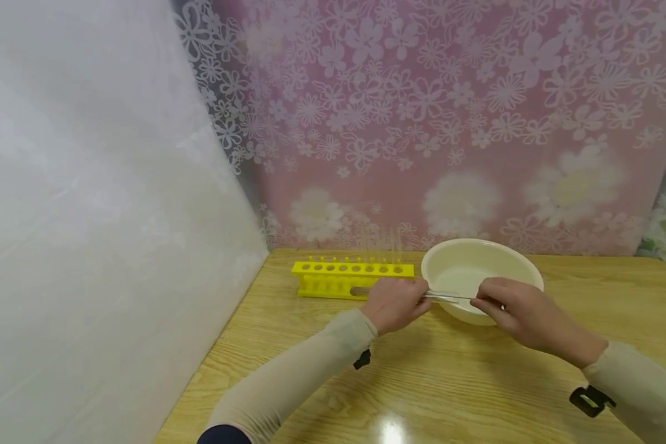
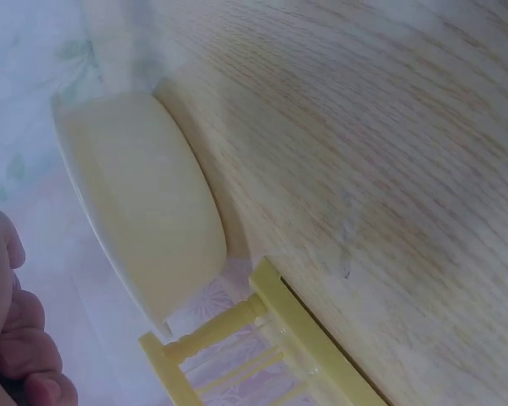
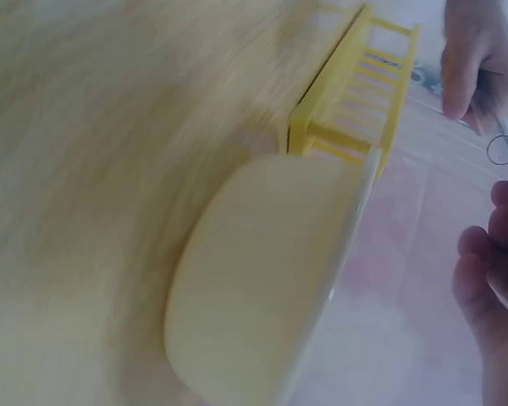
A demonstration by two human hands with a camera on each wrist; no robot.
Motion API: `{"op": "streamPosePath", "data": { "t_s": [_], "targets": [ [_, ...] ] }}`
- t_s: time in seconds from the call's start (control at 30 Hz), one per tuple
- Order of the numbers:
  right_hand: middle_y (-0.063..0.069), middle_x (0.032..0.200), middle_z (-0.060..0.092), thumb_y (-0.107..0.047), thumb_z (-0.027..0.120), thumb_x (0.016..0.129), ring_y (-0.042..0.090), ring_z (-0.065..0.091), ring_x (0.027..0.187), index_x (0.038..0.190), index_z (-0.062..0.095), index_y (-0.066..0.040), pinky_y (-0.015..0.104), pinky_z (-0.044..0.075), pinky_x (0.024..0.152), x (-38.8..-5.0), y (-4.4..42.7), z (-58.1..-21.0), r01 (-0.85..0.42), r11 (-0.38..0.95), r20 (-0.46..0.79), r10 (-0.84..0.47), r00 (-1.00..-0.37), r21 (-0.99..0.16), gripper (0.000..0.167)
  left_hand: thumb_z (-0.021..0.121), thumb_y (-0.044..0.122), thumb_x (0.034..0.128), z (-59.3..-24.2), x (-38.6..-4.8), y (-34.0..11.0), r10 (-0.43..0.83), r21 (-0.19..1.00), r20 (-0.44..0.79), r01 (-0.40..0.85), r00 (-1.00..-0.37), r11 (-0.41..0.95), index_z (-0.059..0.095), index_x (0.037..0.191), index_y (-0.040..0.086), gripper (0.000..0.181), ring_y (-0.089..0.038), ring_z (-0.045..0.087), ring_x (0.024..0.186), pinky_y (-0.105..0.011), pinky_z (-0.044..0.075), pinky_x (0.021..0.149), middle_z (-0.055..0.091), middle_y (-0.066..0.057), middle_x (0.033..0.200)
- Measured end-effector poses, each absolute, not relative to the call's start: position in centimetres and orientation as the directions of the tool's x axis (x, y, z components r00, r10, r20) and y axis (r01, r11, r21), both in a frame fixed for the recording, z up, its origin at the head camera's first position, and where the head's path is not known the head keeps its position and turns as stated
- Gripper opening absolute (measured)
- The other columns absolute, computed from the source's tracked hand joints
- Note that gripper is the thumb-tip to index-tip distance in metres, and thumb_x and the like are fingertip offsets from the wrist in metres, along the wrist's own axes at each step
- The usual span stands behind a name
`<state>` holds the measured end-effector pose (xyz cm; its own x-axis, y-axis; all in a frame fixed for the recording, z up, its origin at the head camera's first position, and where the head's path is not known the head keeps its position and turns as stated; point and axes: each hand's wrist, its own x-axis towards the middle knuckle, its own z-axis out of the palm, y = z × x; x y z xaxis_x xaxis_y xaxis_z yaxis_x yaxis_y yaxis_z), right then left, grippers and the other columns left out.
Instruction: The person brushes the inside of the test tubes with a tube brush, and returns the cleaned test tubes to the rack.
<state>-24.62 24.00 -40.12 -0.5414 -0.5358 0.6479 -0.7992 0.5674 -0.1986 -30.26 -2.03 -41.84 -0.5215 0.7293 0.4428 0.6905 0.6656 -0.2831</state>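
My left hand [image 1: 395, 303] grips a clear glass test tube [image 1: 443, 294] held lengthwise, its open end pointing right over the near rim of a cream basin [image 1: 477, 253]. A greyish brush head [image 1: 358, 290] shows at the tube's other end, left of that hand. Out of the mouth runs a thin wire handle [image 1: 464, 298], which my right hand [image 1: 524, 311] pinches between thumb and fingers. In the right wrist view, a small wire ring [image 3: 501, 150] appears near the right fingertips. The left wrist view catches only the curled left fingers [image 2: 30, 342].
A yellow test tube rack [image 1: 355, 269] stands behind my left hand, left of the basin. Several clear tubes [image 1: 383, 246] rise from its right end. Both rest on a wood-grain table [image 1: 422, 382]; a flowered pink curtain [image 1: 394, 123] hangs behind and a white sheet [image 1: 100, 216] on the left.
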Motion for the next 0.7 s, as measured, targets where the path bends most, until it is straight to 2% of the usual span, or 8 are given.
{"op": "streamPosePath", "data": {
  "t_s": [0.13,0.23,0.33,0.4,0.47,0.57,0.63,0.7],
  "targets": [
    [-0.011,0.061,0.042,-0.008,0.065,0.097,0.003,0.035,0.048,0.080,0.056,-0.021,0.021,0.036,0.048,-24.4,24.1,-40.1,-0.679,0.502,0.485,-0.476,-0.734,-0.536,0.024,0.055,0.041,0.1021,-41.7,-30.2,-1.8,0.721,-0.275,0.430,0.682,-0.543,0.677,0.054,0.081,0.026,0.026,-0.001,0.033,0.041,-0.019,0.019,0.039,0.043,0.014,0.057],
    [-0.001,0.060,0.044,-0.018,0.057,0.104,0.016,0.037,0.048,0.078,0.053,-0.008,0.030,0.039,0.049,-24.5,24.3,-39.9,-0.462,0.407,0.268,-0.448,-0.853,-0.788,0.028,0.052,0.040,0.1029,-41.8,-30.2,-1.6,0.724,-0.289,0.424,0.676,-0.544,0.678,0.053,0.081,0.026,0.027,-0.001,0.032,0.041,-0.019,0.019,0.039,0.042,0.014,0.056],
    [0.003,0.063,0.044,-0.026,0.051,0.107,0.025,0.039,0.053,0.077,0.049,-0.003,0.037,0.042,0.054,-24.7,24.3,-39.8,-0.194,0.293,0.040,-0.458,-0.888,-0.936,0.037,0.050,0.039,0.1031,-42.3,-30.1,-1.5,0.726,-0.297,0.423,0.674,-0.542,0.676,0.051,0.079,0.026,0.027,-0.002,0.030,0.041,-0.020,0.017,0.039,0.040,0.013,0.056],
    [0.003,0.064,0.045,-0.029,0.051,0.106,0.028,0.041,0.055,0.078,0.049,-0.001,0.039,0.044,0.057,-24.7,24.2,-39.6,-0.111,0.285,-0.025,-0.433,-0.901,-0.952,0.040,0.050,0.039,0.1032,-42.4,-30.1,-1.5,0.724,-0.278,0.413,0.680,-0.553,0.678,0.050,0.079,0.026,0.028,-0.002,0.031,0.042,-0.020,0.018,0.040,0.041,0.013,0.056],
    [0.005,0.064,0.046,-0.029,0.053,0.106,0.026,0.043,0.055,0.079,0.053,-0.002,0.037,0.043,0.056,-24.6,24.2,-39.7,-0.187,0.344,0.033,-0.407,-0.913,-0.920,0.038,0.051,0.040,0.1033,-42.3,-30.3,-1.4,0.718,-0.243,0.399,0.688,-0.571,0.683,0.049,0.079,0.025,0.029,-0.002,0.033,0.042,-0.019,0.019,0.040,0.042,0.013,0.056],
    [0.000,0.068,0.055,-0.023,0.062,0.101,0.015,0.050,0.057,0.086,0.063,-0.008,0.028,0.044,0.054,-24.4,24.0,-40.0,-0.462,0.507,0.299,-0.372,-0.879,-0.727,0.022,0.051,0.041,0.1039,-42.0,-30.6,-1.3,0.705,-0.191,0.370,0.693,-0.605,0.695,0.049,0.078,0.025,0.031,-0.002,0.036,0.043,-0.019,0.022,0.040,0.044,0.012,0.057],
    [-0.005,0.074,0.060,-0.025,0.065,0.100,0.007,0.051,0.061,0.091,0.067,-0.014,0.022,0.043,0.055,-24.5,23.9,-40.3,-0.648,0.586,0.507,-0.414,-0.756,-0.487,0.014,0.050,0.041,0.1043,-41.8,-30.8,-1.4,0.698,-0.172,0.358,0.691,-0.620,0.702,0.048,0.077,0.025,0.032,-0.002,0.035,0.043,-0.018,0.022,0.040,0.044,0.012,0.057],
    [-0.009,0.079,0.061,-0.031,0.061,0.102,0.003,0.054,0.066,0.093,0.068,-0.016,0.018,0.044,0.057,-24.7,23.7,-40.7,-0.755,0.624,0.659,-0.484,-0.576,-0.202,0.019,0.050,0.041,0.1046,-41.8,-30.8,-1.6,0.694,-0.159,0.345,0.689,-0.632,0.707,0.047,0.077,0.025,0.032,-0.002,0.034,0.043,-0.019,0.021,0.041,0.043,0.011,0.056]
  ]
}}
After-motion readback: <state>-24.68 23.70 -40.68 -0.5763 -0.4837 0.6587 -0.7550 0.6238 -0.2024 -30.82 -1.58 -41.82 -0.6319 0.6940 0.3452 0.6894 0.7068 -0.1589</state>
